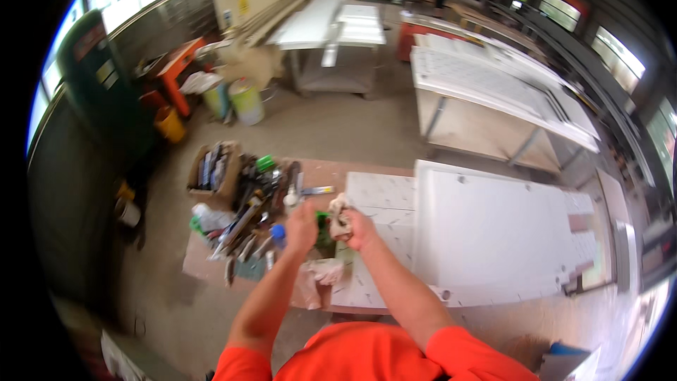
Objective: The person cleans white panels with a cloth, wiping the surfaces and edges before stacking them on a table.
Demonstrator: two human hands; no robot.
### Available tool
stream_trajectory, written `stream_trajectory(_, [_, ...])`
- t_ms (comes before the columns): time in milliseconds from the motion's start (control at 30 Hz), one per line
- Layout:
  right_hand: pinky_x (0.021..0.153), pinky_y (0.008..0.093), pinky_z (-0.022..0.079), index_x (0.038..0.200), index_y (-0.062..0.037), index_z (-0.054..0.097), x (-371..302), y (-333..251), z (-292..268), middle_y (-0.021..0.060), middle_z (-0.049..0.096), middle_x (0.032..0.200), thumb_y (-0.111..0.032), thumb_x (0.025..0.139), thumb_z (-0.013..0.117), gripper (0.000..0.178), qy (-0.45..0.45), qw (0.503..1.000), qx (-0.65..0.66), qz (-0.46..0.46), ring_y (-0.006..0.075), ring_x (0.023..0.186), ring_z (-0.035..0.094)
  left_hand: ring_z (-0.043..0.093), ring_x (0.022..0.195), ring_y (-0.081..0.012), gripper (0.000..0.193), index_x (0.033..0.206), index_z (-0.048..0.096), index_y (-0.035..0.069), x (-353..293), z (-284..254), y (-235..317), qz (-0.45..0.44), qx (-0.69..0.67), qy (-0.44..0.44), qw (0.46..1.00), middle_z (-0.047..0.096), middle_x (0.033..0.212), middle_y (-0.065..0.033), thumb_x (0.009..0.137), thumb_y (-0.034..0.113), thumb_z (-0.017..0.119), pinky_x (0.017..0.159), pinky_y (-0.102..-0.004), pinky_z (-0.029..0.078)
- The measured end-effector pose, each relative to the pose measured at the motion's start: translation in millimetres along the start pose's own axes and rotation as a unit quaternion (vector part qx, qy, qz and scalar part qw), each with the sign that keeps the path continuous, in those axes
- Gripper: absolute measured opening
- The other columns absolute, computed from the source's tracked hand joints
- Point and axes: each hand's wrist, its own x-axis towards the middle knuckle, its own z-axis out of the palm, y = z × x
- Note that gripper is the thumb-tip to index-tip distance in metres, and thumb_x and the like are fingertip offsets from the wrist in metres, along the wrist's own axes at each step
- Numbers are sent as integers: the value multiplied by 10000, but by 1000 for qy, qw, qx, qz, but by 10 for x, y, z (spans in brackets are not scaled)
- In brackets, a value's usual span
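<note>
Left hand (302, 227) gripping a green bottle (324, 233), right hand (358, 229) clutching a crumpled rag (340, 215).
Both are hovering over the workbench's (374, 190) cluttered left part — the white panel (493, 233) is lying bare rightward, reaching the bench edge.

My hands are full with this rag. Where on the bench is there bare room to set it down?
The white panel right of the right hand is bare across most of its face. The smaller panel just beyond the rag is also open. Left of the left hand it is crowded: a tool pile and a cardboard box.
</note>
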Motion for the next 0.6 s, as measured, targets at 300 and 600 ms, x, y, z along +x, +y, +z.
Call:
stream_trajectory(300, [727,486,612,1215,-21,686,-1838,-1440,-937,181,710,1144,-79,996,526,277,355,798,-364,-322,335,953,720,616,1201,-299,252,1252,649,-47,-1028,-136,432,131,-28,140,981,640,1308,-184,1084,91,522,1057,-401,471])
stream_trajectory(600, [1289,546,192,1587,17,385,-2120,-1767,-1346,246,285,1695,-546,1009,614,838,128,401,-890,-176,427,1579,237,663,1116,-377,223,1146,668,-19,-2228,1002,960,59,3,17,998,679,1223,-214,923,-10,663,955,-432,535])
